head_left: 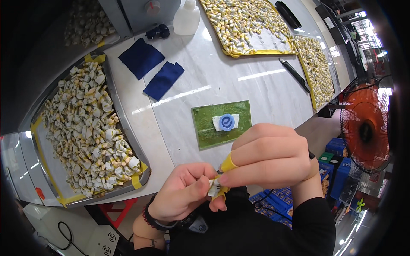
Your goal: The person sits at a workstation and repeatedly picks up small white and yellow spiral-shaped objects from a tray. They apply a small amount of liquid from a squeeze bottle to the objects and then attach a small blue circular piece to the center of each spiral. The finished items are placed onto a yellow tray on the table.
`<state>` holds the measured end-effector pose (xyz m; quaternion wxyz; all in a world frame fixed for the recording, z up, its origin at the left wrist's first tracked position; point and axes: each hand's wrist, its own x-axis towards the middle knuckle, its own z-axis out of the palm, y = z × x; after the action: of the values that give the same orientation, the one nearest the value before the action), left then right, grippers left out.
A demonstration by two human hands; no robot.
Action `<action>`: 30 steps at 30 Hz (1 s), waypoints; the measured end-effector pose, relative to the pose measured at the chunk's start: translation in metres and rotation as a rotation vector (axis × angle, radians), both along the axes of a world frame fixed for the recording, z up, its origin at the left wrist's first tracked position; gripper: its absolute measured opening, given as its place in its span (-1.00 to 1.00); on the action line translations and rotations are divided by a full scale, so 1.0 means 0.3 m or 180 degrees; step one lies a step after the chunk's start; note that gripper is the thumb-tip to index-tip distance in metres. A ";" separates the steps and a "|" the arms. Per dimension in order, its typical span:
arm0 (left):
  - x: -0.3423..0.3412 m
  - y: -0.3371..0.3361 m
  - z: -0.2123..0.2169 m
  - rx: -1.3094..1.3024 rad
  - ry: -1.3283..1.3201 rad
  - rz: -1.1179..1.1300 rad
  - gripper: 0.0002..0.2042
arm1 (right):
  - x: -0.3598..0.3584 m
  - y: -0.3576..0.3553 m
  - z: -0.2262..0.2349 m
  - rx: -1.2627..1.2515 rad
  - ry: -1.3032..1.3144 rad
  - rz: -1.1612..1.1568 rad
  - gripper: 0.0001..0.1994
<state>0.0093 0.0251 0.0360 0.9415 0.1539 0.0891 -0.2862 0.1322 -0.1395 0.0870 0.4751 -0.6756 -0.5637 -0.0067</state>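
Both hands are bunched together right at the near edge of the table (239, 81). The left hand (181, 196) has its fingers curled, thumb and fingertips pinching a small white-and-yellow part (215, 187). The right hand (267, 155) comes over the top of it, fingers folded, pinching the same part from the other side. There's a yellow cot (229, 163) on the right forefinger, and something yellow hangs under the part too, can't tell exactly what. So the part sits squeezed between the two hands, touching both.

Just beyond the hands lies a green mat (205, 132) with a white piece and a blue round cap (226, 122) on it. Off to the left of the left hand is a metal tray (128, 138) with yellow tape on the corners, heaped with the same kind of small white-yellow parts. Farther out past the mat are two dark blue cloths (149, 68), a white bottle (186, 19), and two more trays (273, 40) of parts. A black knife (294, 74) lies between those trays, out past the right hand. To the right of the right hand, off the table, stands an orange fan (365, 128).
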 end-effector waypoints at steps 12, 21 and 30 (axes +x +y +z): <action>0.013 0.002 0.006 -0.0007 -0.0104 -0.0082 -0.76 | -0.005 -0.005 -0.009 0.0065 0.0020 0.0289 -0.77; 0.002 0.024 0.036 0.1631 -0.0529 0.0804 -0.56 | 0.136 -0.204 0.104 -0.0628 -0.0494 -0.2127 -0.65; -0.017 0.027 0.004 0.1397 -0.0432 0.0861 -0.57 | 0.600 -0.747 -0.074 -0.2681 -0.0063 -0.3444 -0.82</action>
<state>0.0041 0.0331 0.0372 0.9192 0.3599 0.1054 -0.1205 0.3121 -0.3636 0.0649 0.0965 -0.9893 -0.1056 -0.0294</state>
